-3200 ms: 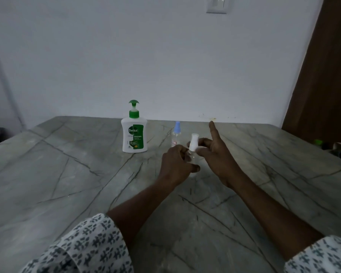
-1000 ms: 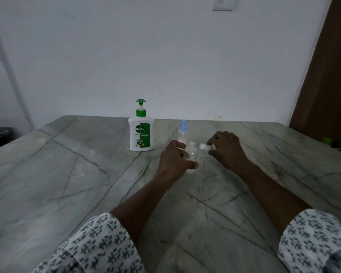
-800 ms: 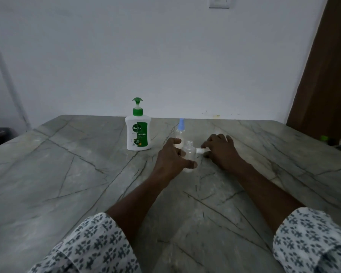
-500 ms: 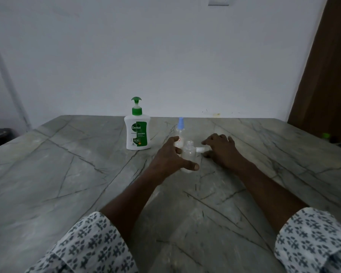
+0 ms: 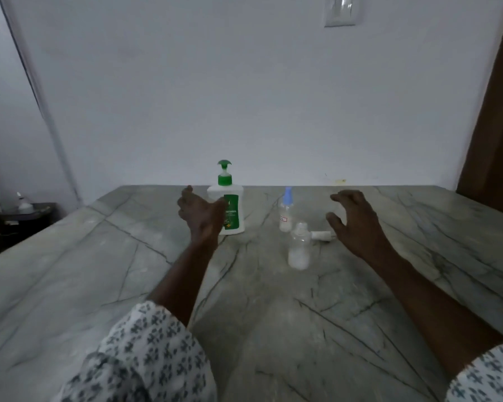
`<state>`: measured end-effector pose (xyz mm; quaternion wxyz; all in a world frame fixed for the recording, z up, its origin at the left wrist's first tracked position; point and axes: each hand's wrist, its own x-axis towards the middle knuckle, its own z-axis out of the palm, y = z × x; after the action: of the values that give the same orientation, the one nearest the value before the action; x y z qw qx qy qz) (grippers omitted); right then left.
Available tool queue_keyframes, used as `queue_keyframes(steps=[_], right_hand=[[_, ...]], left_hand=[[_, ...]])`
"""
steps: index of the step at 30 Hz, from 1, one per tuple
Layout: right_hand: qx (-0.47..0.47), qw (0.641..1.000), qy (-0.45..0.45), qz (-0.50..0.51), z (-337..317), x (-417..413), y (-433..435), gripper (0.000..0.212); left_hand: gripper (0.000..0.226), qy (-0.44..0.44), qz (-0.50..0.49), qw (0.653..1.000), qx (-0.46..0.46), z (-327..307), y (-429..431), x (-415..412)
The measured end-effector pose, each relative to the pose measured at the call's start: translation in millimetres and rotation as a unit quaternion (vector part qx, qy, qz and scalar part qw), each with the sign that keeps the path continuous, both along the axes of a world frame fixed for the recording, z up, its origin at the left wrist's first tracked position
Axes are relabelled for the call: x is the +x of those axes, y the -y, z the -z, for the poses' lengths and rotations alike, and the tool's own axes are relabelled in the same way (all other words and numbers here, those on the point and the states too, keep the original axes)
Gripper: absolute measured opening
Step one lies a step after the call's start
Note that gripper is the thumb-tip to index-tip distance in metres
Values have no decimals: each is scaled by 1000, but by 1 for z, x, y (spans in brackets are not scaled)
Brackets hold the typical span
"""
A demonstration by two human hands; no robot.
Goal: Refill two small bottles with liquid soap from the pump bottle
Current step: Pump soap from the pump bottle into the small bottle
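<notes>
A white pump bottle (image 5: 233, 203) with a green pump and label stands at the back of the marble table (image 5: 70, 271). My left hand (image 5: 199, 213) is open right in front of it, thumb near its label; I cannot tell if it touches. A small clear bottle (image 5: 299, 249) stands uncapped in the middle. Its white cap (image 5: 321, 235) lies on its side just behind it. A second small bottle with a blue cap (image 5: 286, 211) stands further back. My right hand (image 5: 353, 220) hovers open, to the right of the cap, holding nothing.
A white wall runs along the table's far edge, with a switch plate (image 5: 340, 10) high up. A brown door (image 5: 494, 126) stands at the right. A dark side table (image 5: 21, 217) with a small white object sits low at the left.
My left hand let go of the clear bottle and moved left to the pump bottle. My right hand laid the white cap on the table and lifted away, open.
</notes>
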<state>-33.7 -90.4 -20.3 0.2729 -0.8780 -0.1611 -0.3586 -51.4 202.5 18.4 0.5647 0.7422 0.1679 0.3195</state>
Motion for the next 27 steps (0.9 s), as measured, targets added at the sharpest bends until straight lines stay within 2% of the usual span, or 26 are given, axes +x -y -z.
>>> queue_keyframes(steps=[1, 2, 4, 5, 7, 10, 16, 22, 25, 27], right_hand=[[12, 1000, 2, -1, -2, -3, -2, 47], [19, 1000, 2, -1, -4, -5, -4, 49], [25, 1000, 5, -6, -5, -8, -7, 47], [21, 1000, 9, -9, -4, -9, -8, 46], [12, 1000, 17, -11, -3, -9, -8, 44], [3, 1000, 19, -7, -3, -7, -8, 43], [34, 998, 38, -21, -11, -15, -11, 41], [112, 984, 94, -101, -60, -56, -58, 32], [110, 982, 44, -150, -80, -73, -100, 34], [84, 986, -14, -140, -88, -76, -122, 36]], left_hand=[[99, -36, 37, 999, 7, 3, -9, 7], [106, -42, 73, 996, -1, 7, -16, 15], [88, -35, 138, 989, -44, 13, -19, 20], [76, -29, 160, 986, -42, 13, -18, 21], [67, -10, 176, 984, -24, 13, -17, 26], [61, 10, 144, 989, -40, 13, -13, 30], [43, -27, 110, 993, -27, 6, -12, 11], [57, -20, 145, 989, 37, 8, -2, -35], [50, 2, 137, 990, 39, 15, 5, -45], [54, 11, 137, 990, 18, 19, 8, -47]])
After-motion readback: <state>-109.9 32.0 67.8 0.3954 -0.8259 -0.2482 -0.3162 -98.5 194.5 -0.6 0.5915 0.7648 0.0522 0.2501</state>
